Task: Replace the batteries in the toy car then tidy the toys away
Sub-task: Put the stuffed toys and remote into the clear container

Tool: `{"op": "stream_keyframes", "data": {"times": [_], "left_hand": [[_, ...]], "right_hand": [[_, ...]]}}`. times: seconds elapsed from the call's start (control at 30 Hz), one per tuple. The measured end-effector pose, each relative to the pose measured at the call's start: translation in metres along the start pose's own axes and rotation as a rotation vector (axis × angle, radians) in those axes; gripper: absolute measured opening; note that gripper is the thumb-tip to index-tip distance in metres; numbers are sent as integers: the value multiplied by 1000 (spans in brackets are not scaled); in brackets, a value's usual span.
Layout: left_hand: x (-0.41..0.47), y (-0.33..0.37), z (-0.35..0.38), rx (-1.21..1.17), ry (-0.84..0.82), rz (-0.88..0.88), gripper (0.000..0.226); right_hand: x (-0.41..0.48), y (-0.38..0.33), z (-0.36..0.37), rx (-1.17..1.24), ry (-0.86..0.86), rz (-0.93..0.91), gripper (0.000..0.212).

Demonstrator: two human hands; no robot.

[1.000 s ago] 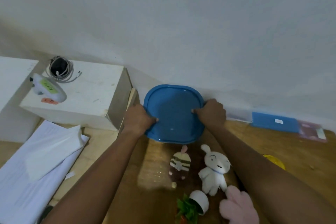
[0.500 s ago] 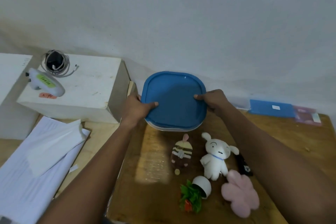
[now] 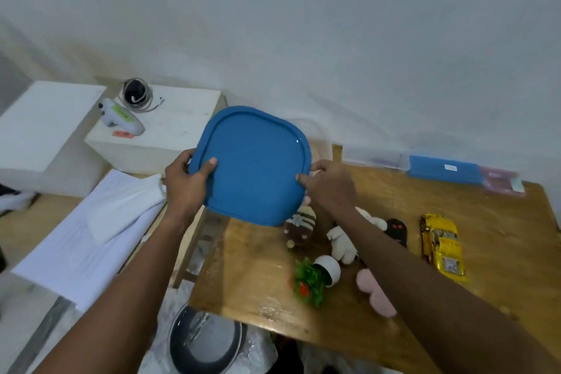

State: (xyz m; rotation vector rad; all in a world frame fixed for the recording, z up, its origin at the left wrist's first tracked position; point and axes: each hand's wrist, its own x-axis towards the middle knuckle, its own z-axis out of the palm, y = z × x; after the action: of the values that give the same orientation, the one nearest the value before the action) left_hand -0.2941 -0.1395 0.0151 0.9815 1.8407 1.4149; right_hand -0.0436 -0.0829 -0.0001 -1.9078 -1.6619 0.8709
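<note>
I hold a blue square lid (image 3: 253, 165) tilted in the air above the wooden table (image 3: 485, 237). My left hand (image 3: 186, 182) grips its left edge, thumb on top. My right hand (image 3: 329, 185) pinches its right edge. Behind the lid a clear container (image 3: 318, 136) shows at the wall. The yellow toy car (image 3: 441, 246) lies on the table to the right. Soft toys lie below the lid: a striped brown plush (image 3: 300, 226), a white rabbit plush (image 3: 341, 243) partly under my right arm, a pink plush (image 3: 376, 291), a dark plush (image 3: 396, 229) and a small potted plant toy (image 3: 315, 278) on its side.
White boxes (image 3: 170, 133) stand at the left with a white handheld device (image 3: 121, 117) and a coiled cable (image 3: 136, 94). White papers (image 3: 91, 231) lie left of the table. A blue flat box (image 3: 444, 168) sits against the wall. A round dark pan (image 3: 203, 343) is below the table's front edge.
Both hands have lifted the blue lid off the container and pulled it up and toward me, tilted. The view has swung, bringing the yellow car into sight.
</note>
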Motion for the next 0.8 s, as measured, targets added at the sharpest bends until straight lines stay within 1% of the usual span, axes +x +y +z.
{"op": "stream_keyframes", "data": {"times": [0.1, 0.2, 0.3, 0.37, 0.4, 0.47, 0.57, 0.63, 0.7, 0.8], "left_hand": [[-44, -22, -34, 45, 51, -62, 15], [-81, -51, -57, 112, 74, -119, 15], [-108, -76, -66, 171, 72, -144, 16], [-116, -88, -65, 194, 70, -143, 16], [-116, -94, -63, 197, 66, -148, 17], [-113, -106, -60, 201, 46, -170, 18], [-103, -122, -53, 225, -41, -222, 23], [-98, -128, -46, 256, -88, -238, 27], [-94, -132, -38, 305, -95, -251, 34], [-91, -138, -32, 426, -159, -290, 47]], "right_hand": [[-34, 15, 25, -97, -51, -76, 41], [-53, 35, 53, -312, -97, -134, 55], [-67, 52, 69, -482, -159, -255, 58], [-74, 58, 71, -593, -140, -335, 55], [-77, 59, 69, -633, -115, -371, 50], [-78, 59, 68, -653, -81, -411, 38], [-75, 61, 66, -649, -70, -387, 27], [-73, 65, 67, -599, -79, -331, 24], [-73, 69, 66, -528, -87, -277, 24], [-73, 73, 61, -444, -71, -248, 25]]}}
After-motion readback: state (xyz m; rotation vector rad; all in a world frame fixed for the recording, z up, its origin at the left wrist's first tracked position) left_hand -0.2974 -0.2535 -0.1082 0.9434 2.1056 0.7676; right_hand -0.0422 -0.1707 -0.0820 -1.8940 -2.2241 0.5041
